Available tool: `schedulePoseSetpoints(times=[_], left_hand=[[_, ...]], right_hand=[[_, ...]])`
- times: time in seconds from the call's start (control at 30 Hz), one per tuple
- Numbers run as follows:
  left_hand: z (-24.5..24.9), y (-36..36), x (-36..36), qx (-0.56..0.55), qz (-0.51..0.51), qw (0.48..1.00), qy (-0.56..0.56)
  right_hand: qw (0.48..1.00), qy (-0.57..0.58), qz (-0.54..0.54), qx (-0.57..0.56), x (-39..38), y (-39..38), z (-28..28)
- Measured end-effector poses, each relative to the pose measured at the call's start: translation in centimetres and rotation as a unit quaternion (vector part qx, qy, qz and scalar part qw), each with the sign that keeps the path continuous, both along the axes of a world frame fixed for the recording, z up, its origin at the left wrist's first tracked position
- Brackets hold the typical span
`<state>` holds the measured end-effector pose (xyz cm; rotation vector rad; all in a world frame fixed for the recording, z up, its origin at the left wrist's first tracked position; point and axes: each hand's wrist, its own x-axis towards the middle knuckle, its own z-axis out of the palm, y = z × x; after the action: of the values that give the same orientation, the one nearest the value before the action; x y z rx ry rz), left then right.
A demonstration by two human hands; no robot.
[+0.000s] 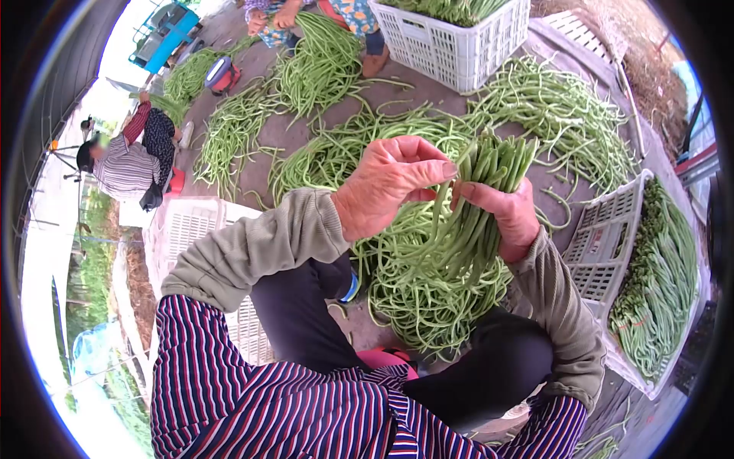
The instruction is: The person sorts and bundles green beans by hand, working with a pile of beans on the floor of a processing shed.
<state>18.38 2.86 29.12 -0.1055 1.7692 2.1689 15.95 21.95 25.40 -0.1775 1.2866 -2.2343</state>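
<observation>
My right hand (508, 210) is wrapped around a bunch of green long beans (497, 164), its thumb across the front. The bean ends are gathered at the top and the long tails hang down toward my lap. Beside the bunch, my left hand (394, 180) is closed, with thumb and forefinger pinching a single long bean (440, 210) at its left edge. Below both hands, a big heap of loose long beans (428, 298) lies on the ground between my knees.
A white plastic crate (455, 50) of beans stands ahead. Another crate (650, 321) at right holds bundled beans. More bean piles (550, 115) cover the dark ground sheet. A seated person (134, 157) is at left; another person's hands (287, 14) are at the top.
</observation>
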Motion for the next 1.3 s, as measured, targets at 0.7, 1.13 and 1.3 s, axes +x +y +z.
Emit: schedulePoseSetpoints(times=[0.7, 1.13, 1.3], left_hand=[[12.9, -3.7, 6.5, 0.105, -0.051, 0.974, 0.195], [9.4, -4.4, 4.3, 0.100, -0.062, 0.940, 0.321], [8.5, -5.1, 4.0, -0.024, 0.010, 0.911, 0.411]], right_hand=[[0.946, 0.311, -0.031, 0.093, 6.2, -3.5, 14.3], [0.967, 0.251, -0.003, 0.034, 3.0, -5.2, 11.3], [0.991, 0.119, -0.028, -0.046, 6.5, -6.3, 13.1]])
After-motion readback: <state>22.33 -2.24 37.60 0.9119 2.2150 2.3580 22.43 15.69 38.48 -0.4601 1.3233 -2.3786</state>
